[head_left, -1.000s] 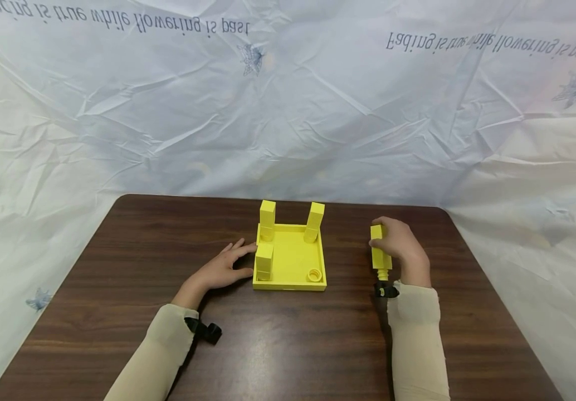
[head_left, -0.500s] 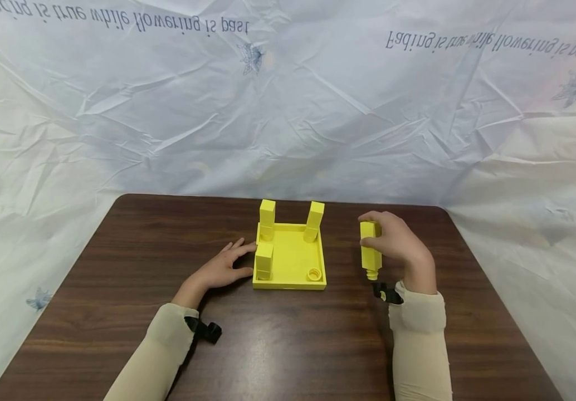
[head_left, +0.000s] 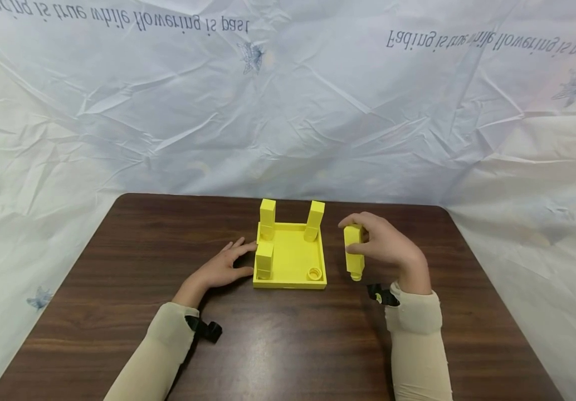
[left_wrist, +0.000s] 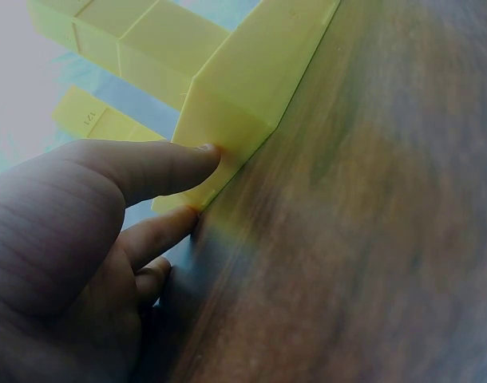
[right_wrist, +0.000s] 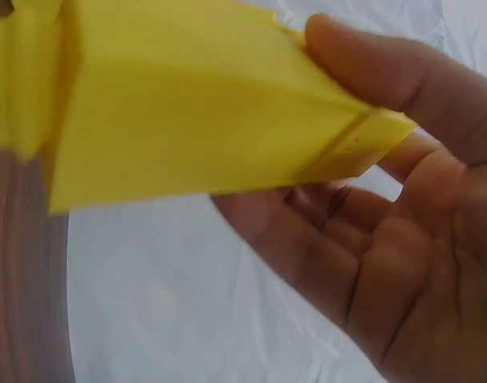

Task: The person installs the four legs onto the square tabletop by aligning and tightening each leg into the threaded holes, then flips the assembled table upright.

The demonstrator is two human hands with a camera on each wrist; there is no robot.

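A square yellow tray lies on the table, with square yellow posts upright at three corners, including the near-left post. At its near-right corner is a round threaded socket. My left hand rests beside the tray with fingers extended; in the left wrist view the thumb touches the tray's outer wall. To the right of the tray, my right hand grips a loose yellow post between thumb and fingers. Its threaded end points down in the head view.
The dark wooden table has a far edge behind the tray. A crumpled white printed sheet hangs behind and around it. The far-left post and far-right post rise above the tray's rim.
My right hand has carried the loose post leftward, closer to the tray. The left hand and the tray have stayed in place.
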